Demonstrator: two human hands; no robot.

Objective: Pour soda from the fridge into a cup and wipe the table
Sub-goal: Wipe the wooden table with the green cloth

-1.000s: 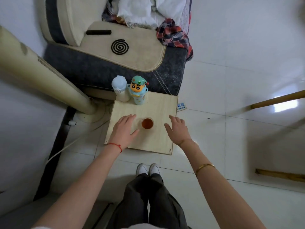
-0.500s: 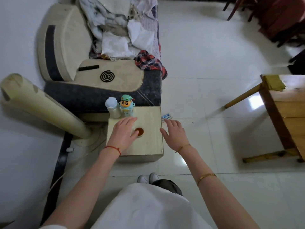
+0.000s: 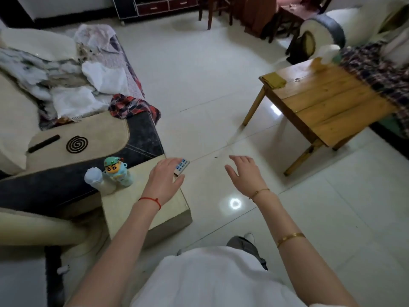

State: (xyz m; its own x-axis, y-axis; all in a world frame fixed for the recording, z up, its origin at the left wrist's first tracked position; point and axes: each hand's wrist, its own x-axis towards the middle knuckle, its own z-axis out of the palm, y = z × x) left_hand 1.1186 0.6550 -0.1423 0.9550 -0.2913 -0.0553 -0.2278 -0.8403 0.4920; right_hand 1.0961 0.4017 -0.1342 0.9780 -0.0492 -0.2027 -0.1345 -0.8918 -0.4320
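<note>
A small pale wooden table [image 3: 124,207] stands low in front of me beside a sofa. My left hand [image 3: 164,178] hovers over its right part with fingers relaxed and spread, holding nothing. The cup of brown drink is hidden under that hand. My right hand [image 3: 244,173] is stretched out over the white floor tiles to the right of the table, fingers open and empty. At the table's back left stand a white lidded bottle [image 3: 95,179] and a cartoon-figure bottle [image 3: 117,171].
A beige and dark sofa [image 3: 77,138] piled with clothes lies to the left. A small blue-dotted tile [image 3: 182,166] lies on the floor by the table's far corner. A larger wooden table [image 3: 327,107] stands right, chairs and a cabinet [image 3: 155,5] farther back.
The view has lifted and swung right, showing more of the room. Both hands have drawn away from the cup's sides; the left now covers it and the right is over the floor.
</note>
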